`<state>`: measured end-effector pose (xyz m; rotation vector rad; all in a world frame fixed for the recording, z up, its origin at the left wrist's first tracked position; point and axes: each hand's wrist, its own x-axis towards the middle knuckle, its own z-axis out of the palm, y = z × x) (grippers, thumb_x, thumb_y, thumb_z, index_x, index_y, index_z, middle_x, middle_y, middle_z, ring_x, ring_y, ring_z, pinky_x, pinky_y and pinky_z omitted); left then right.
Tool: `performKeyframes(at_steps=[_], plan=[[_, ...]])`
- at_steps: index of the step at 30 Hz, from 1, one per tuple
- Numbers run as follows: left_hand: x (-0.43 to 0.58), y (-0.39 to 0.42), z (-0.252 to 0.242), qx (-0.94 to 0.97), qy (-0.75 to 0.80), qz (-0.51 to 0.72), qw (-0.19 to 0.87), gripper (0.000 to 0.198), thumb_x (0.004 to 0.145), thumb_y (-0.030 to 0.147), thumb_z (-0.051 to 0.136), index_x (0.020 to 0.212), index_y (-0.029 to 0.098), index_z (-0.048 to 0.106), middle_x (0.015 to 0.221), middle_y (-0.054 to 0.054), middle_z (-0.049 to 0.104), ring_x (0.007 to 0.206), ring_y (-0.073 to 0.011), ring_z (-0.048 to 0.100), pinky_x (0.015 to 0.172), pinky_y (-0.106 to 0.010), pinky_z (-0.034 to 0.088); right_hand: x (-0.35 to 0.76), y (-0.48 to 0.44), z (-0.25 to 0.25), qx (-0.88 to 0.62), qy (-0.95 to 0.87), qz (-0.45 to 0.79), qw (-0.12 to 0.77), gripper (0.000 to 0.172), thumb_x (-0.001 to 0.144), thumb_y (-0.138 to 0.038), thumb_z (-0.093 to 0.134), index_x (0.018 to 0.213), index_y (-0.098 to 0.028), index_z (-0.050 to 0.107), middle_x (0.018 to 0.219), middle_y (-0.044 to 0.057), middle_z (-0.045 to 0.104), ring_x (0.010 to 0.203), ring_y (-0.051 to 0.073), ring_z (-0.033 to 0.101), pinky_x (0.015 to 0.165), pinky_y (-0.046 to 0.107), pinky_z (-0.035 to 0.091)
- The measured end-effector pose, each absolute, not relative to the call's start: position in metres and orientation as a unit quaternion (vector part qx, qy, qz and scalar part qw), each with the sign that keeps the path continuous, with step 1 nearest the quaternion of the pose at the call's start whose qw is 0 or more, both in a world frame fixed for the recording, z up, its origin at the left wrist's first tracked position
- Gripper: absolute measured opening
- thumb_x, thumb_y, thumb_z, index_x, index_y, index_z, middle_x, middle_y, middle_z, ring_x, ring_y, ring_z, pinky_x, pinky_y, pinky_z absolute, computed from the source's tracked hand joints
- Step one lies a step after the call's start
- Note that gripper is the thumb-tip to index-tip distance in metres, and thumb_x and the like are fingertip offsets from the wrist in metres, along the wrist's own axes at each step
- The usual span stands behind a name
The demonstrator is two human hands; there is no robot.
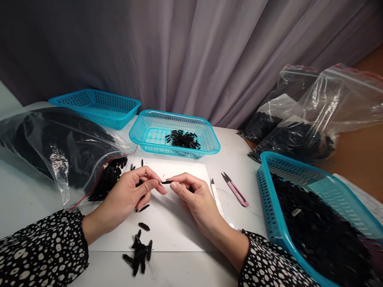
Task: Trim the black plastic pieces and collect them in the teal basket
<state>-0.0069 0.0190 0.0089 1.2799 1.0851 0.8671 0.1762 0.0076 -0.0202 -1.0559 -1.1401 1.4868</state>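
Observation:
My left hand (131, 193) and my right hand (193, 195) meet over a white sheet (176, 223) and pinch a small black plastic piece (166, 182) between their fingertips. The left hand's curled fingers also hold more small black pieces. A little pile of the same black pieces (139, 251) lies on the sheet near my left wrist, with single pieces (144, 226) scattered beside it. Both sleeves are black with white spots.
Pink thread snips (235, 190) and a white blade (216, 193) lie right of the sheet. A blue basket (175, 133) behind holds some black pieces; another (95, 105) stands back left. A full blue basket (269, 199) sits right. Clear bags of pieces lie left (56, 147) and right (302, 119).

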Motion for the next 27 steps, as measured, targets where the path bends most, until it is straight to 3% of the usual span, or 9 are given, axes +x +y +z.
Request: performKeyframes(at_steps=[9, 16, 27], plan=[[-0.007, 0.016, 0.008, 0.548, 0.428, 0.354, 0.626, 0.028, 0.087, 0.044, 0.067, 0.084, 0.017, 0.060, 0.065, 0.000, 0.068, 0.036, -0.0023, 0.035, 0.039, -0.019, 0.022, 0.176, 0.007, -0.020, -0.422, -0.468, 0.611, 0.478, 0.022, 0.078, -0.041, 0.077, 0.088, -0.021, 0.078, 0.053, -0.008, 0.036, 0.050, 0.010, 0.024, 0.052, 0.028, 0.019], [-0.008, 0.011, 0.008, 0.564, 0.405, 0.342, 0.634, 0.028, 0.087, 0.043, 0.067, 0.083, 0.016, 0.062, 0.066, -0.001, 0.067, 0.038, -0.0023, 0.036, 0.039, -0.020, 0.021, 0.175, 0.003, -0.015, -0.419, -0.487, 0.595, 0.482, 0.017, 0.078, -0.039, 0.077, 0.081, -0.022, 0.079, 0.056, -0.005, 0.047, 0.053, 0.011, 0.031, 0.054, 0.028, 0.025], [-0.010, 0.010, 0.008, 0.563, 0.383, 0.352, 0.643, 0.020, 0.088, 0.036, 0.069, 0.082, 0.017, 0.064, 0.066, 0.001, 0.066, 0.039, -0.0018, 0.037, 0.039, -0.019, 0.022, 0.175, 0.003, -0.014, -0.395, -0.478, 0.612, 0.491, 0.014, 0.077, -0.036, 0.077, 0.079, -0.022, 0.079, 0.056, -0.004, 0.051, 0.053, 0.011, 0.033, 0.055, 0.028, 0.029]])
